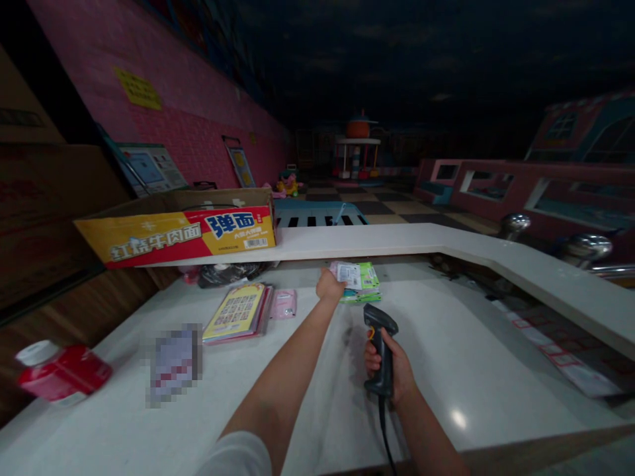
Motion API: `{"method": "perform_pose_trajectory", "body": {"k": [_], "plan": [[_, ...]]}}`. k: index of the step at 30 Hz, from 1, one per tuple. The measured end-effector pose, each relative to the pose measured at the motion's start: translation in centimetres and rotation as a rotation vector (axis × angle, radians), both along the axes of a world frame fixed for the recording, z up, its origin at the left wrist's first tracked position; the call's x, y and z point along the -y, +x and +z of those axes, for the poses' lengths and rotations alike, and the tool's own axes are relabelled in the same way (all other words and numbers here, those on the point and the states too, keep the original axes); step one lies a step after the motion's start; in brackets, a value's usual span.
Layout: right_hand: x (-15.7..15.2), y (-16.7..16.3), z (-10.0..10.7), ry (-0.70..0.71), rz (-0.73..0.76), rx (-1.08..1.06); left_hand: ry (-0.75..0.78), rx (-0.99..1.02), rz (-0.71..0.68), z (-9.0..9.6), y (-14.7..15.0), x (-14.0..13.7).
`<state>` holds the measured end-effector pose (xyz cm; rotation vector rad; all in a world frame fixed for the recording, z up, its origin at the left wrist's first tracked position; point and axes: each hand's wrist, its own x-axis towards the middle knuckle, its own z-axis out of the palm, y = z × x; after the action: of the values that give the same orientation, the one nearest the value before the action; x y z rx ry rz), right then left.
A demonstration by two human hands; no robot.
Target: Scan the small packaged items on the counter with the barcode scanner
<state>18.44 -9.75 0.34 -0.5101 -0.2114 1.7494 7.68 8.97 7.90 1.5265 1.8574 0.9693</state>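
Note:
My right hand (pixel 394 370) is wrapped round the grip of a black barcode scanner (pixel 381 337), its head up and its cord running down toward me. Stretched out at the back of the white counter, my left hand (pixel 330 285) grips the left edge of a small pink packet (pixel 348 275) with a white label. Beneath and beside that packet lie green packets (pixel 370 274), one showing a barcode. Another pink packet (pixel 283 305) rests flat to the left of my left hand. The fingertips of my left hand are partly hidden.
A yellow and red noodle carton (pixel 198 238) stands open on the raised white ledge (pixel 357 239). Left on the counter are a stack of booklets (pixel 241 312), a blurred-out card (pixel 174 363) and a red bottle (pixel 64 373) with a white cap, lying over. Metal knobs (pixel 514 226) stand beyond the ledge.

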Motion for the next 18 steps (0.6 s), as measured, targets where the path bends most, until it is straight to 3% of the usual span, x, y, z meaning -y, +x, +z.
{"method": "perform_pose_trajectory", "body": {"k": [4,8,11,14,18], "plan": [[0.1,0.0,0.1,0.006,-0.013,-0.001,-0.149,0.503,-0.060,-0.8,-0.9,-0.5],[0.3,0.0,0.0,0.025,-0.032,-0.007,-0.191,0.658,-0.110,-2.0,-3.0,1.2],[0.4,0.1,0.1,0.024,-0.022,0.003,-0.058,0.758,-0.155,-3.8,-6.3,3.6],[0.6,0.1,0.2,0.017,-0.019,0.034,0.186,0.675,-0.206,-6.1,-10.1,5.9],[1.0,0.0,0.2,0.028,-0.033,0.115,0.314,0.497,-0.175,-8.1,-13.2,7.5]]}}
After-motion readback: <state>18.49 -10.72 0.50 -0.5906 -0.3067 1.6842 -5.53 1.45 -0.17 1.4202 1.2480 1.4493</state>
